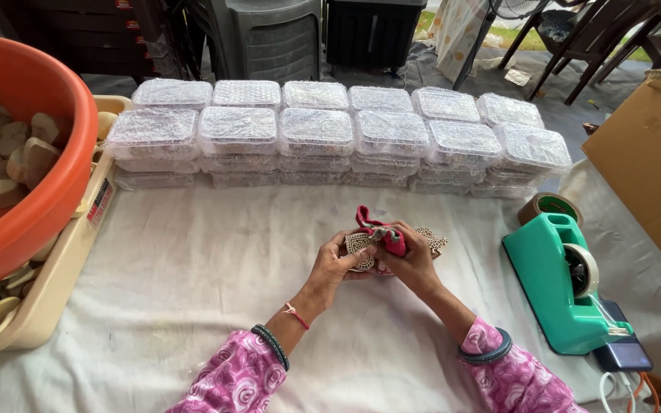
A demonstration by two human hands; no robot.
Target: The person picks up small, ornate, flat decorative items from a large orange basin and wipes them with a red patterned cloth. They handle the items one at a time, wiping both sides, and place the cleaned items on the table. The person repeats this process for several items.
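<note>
- The left hand (336, 264) and the right hand (411, 260) meet above the middle of the counter (193, 306), which is covered with a white cloth; both wear pink patterned sleeves and dark bangles.
- Between them sit a small red cloth pouch (380, 229) and carved wooden pieces (361, 246) with fretwork edges; the fingers of both hands are curled closed around this bundle, the left under and beside the carved piece, the right over the pouch.
- The pouch looks soft and limp, so it likely gives no support of its own; holding it near its gathered mouth seems safest.
- The carved pieces look light, stiff and thin, with lacy rims that could snag on cloth or chip; gripping them by the flat faces seems better than by the points.
- Just to the right stands a teal tape dispenser (564, 287), with a brown tape roll (551, 205) behind it and a dark flat device (625, 352) beneath its near end.
- At the left edge a beige tray (47, 298) holds wooden blanks, and an orange tub (40, 153) rests on it, also holding wooden shapes.
- Farther back, two rows of stacked clear lidded boxes (315, 141) span the counter, walling off its far side.
- A cardboard box (648, 153) stands at the far right; dark chairs (575, 38) lie beyond.
</note>
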